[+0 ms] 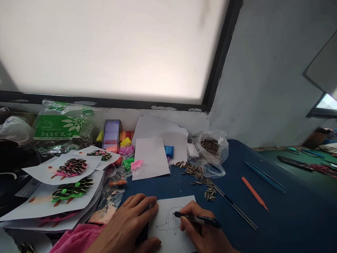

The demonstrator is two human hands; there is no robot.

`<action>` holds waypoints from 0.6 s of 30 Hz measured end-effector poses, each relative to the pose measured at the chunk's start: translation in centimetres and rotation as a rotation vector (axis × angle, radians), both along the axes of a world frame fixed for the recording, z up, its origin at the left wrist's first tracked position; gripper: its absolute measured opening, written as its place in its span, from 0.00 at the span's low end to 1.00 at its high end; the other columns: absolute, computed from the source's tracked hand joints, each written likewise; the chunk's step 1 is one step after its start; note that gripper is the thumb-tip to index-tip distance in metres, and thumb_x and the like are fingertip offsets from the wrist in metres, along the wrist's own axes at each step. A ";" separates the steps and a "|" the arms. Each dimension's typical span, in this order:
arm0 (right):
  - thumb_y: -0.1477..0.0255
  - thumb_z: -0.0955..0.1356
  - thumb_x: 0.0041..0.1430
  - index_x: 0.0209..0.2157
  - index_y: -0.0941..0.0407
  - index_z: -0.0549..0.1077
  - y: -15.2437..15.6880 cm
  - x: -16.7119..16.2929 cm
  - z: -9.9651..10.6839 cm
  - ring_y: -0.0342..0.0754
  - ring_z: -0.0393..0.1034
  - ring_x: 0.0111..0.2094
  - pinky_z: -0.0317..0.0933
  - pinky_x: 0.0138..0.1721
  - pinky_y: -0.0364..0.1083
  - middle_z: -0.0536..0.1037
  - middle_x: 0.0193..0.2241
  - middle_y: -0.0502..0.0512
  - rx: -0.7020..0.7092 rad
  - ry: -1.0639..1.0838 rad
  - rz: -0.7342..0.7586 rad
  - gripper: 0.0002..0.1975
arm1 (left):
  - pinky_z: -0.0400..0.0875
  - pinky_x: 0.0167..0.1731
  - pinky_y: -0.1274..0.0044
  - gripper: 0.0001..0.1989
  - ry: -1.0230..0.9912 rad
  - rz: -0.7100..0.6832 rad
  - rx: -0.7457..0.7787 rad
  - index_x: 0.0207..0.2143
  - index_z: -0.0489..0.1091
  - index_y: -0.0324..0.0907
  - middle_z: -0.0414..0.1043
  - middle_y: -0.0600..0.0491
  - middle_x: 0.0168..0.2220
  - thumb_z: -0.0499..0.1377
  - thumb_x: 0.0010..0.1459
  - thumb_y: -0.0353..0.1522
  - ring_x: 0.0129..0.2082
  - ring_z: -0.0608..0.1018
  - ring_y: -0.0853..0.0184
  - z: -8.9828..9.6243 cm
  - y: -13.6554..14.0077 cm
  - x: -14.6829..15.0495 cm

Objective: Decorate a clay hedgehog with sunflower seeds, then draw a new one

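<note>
My right hand (201, 228) grips a black pen (197, 218), its tip on a small white sheet (158, 242). Pencil-thin lines on the sheet form the outline of an animal (168, 222) with a pointed snout and a small foot. My left hand (131, 221) lies with fingers stretched out at the sheet's left edge, thumb apart. Something dark shows between that thumb and fingers; I cannot make out what. Beyond the sheet, striped sunflower seeds (193, 170) lie loose on the blue table mat (263, 228).
Finished seed-and-clay hedgehog pictures (72, 167) are stacked at left. Behind stand a green seed bag (63, 123), blank paper (151, 154) and colored clay packets (129, 163). At right are an open bag of seeds (210, 146), an orange tool (254, 192), blue tweezers (265, 177) and a metal rod (237, 207).
</note>
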State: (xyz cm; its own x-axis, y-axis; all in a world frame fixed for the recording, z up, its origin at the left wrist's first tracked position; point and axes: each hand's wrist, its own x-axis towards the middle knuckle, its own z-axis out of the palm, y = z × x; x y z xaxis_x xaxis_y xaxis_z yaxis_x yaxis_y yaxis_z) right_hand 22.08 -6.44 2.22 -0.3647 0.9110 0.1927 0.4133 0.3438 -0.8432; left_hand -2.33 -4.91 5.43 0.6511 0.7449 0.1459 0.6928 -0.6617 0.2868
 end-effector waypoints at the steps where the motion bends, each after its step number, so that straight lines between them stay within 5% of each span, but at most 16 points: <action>1: 0.64 0.60 0.68 0.37 0.55 0.68 0.0 0.0 0.1 0.44 0.67 0.24 0.59 0.25 0.42 0.76 0.27 0.54 0.004 -0.006 0.000 0.10 | 0.74 0.47 0.61 0.19 -0.013 -0.002 0.004 0.50 0.73 0.44 0.73 0.46 0.55 0.64 0.55 0.37 0.50 0.74 0.50 -0.1 0.0 -0.1; 18: 0.66 0.61 0.66 0.36 0.55 0.67 0.0 -0.2 0.0 0.45 0.68 0.23 0.58 0.22 0.41 0.76 0.25 0.53 0.022 -0.029 -0.008 0.08 | 0.73 0.48 0.60 0.19 0.007 0.007 0.010 0.50 0.73 0.43 0.72 0.45 0.55 0.64 0.56 0.36 0.51 0.74 0.49 0.3 -0.1 0.2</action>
